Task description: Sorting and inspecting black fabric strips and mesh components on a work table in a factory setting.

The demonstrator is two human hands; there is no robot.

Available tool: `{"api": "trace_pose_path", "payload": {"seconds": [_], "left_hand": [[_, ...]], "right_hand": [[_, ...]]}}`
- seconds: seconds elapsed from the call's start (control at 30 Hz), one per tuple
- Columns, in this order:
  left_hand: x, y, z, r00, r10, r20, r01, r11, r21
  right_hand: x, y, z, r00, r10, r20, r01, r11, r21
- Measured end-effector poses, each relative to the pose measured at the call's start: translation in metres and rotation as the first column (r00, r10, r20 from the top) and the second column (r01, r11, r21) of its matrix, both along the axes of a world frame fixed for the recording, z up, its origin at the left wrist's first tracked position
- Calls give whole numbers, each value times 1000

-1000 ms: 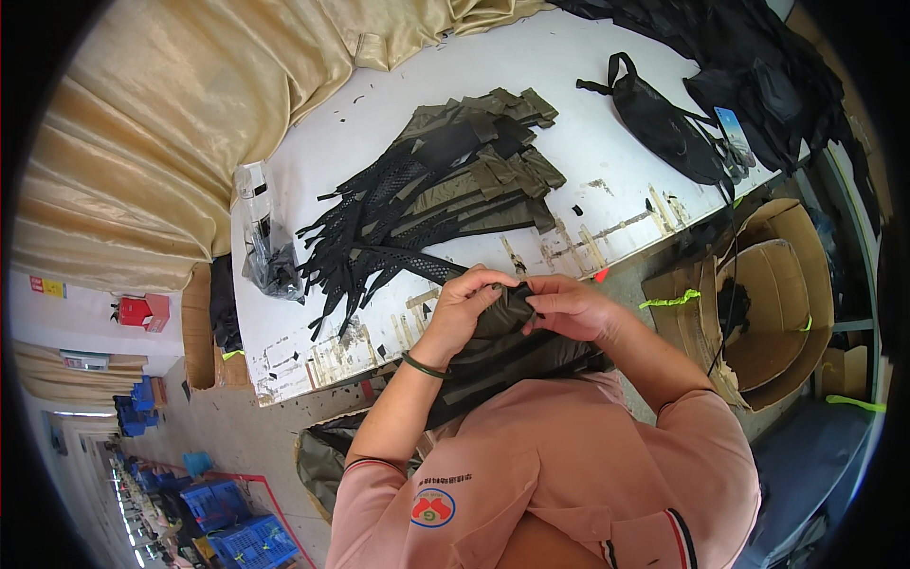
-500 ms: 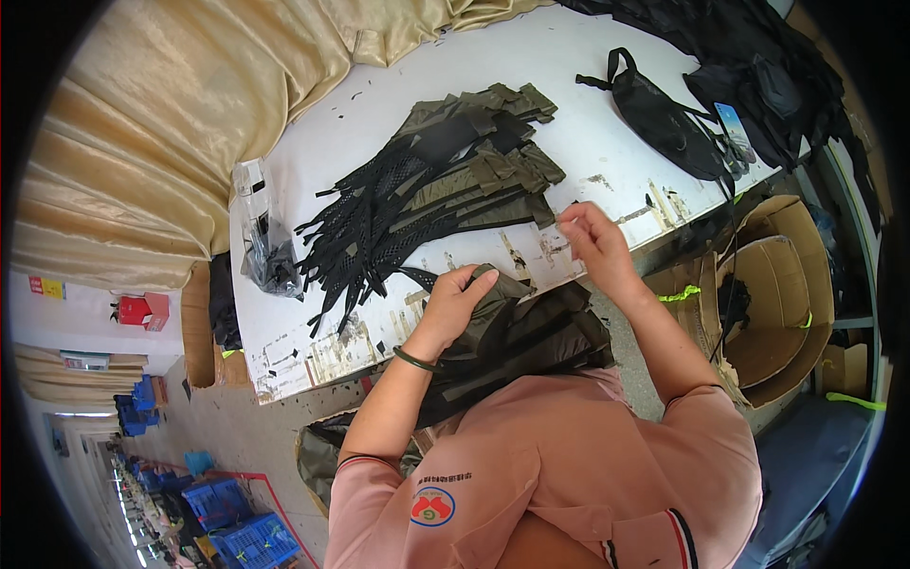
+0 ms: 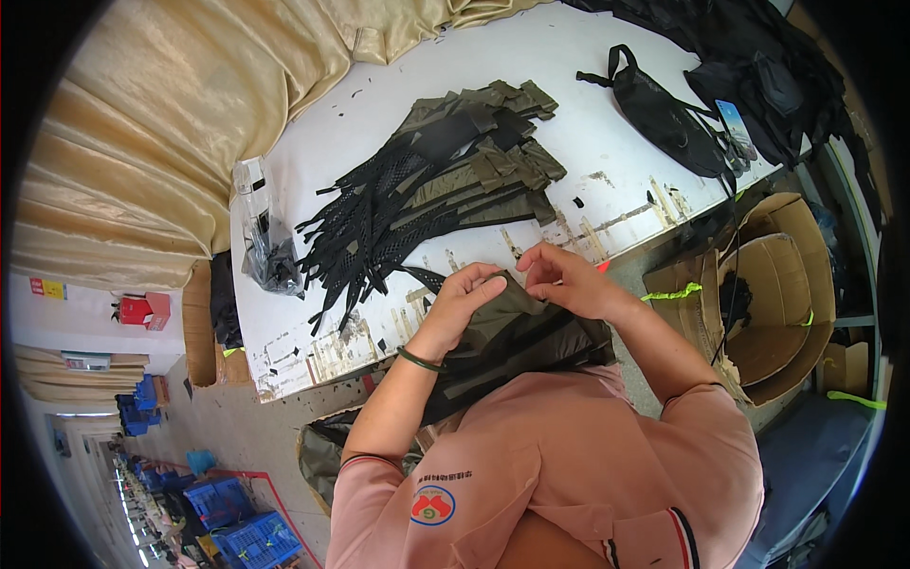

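Head view: a person's two bare hands are working over an olive cloth [image 3: 512,318], which is lying just below the centre of the frame, in front of the near edge of a white table [image 3: 607,85]. The left hand [image 3: 457,305], with a dark bracelet [image 3: 420,359] circling its wrist, is pinching the cloth's upper part between thumb and fingers. The right hand [image 3: 574,284] is bending its fingers at the cloth's upper right edge; whether they are gripping it cannot be told. Above the hands, a pile of black mesh and olive strips [image 3: 450,180] is spreading across the table, the narrow ends pointing toward the lower left. A clear plastic bag [image 3: 273,266] is resting at the table's left side. Toward the upper right, a black pouch [image 3: 668,123] is lying near a phone [image 3: 735,128], with a heap of black fabric [image 3: 773,85] sitting beyond. An open cardboard box [image 3: 684,327] is standing at the right, and a gold curtain [image 3: 180,161] is filling the upper left.
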State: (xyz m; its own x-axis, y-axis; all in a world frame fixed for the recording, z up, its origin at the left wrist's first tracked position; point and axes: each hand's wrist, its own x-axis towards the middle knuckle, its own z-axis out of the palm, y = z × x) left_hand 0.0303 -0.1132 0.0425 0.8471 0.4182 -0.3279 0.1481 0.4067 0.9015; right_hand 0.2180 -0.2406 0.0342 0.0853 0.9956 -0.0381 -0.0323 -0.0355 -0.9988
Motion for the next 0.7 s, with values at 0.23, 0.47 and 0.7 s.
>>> {"api": "trace_pose_path", "payload": {"seconds": [0.23, 0.47, 0.7], "left_hand": [[-6, 5, -12, 998, 55, -18, -55, 998, 11], [-2, -8, 15, 971, -201, -132, 198, 980, -35], [3, -7, 23, 919, -380, -108, 377, 925, -46]], "right_hand": [[1, -7, 21, 967, 44, 253, -40, 999, -21], [-4, -3, 2, 953, -13, -304, -17, 995, -97], [-6, 3, -5, 926, -10, -377, -30, 995, -99]]}}
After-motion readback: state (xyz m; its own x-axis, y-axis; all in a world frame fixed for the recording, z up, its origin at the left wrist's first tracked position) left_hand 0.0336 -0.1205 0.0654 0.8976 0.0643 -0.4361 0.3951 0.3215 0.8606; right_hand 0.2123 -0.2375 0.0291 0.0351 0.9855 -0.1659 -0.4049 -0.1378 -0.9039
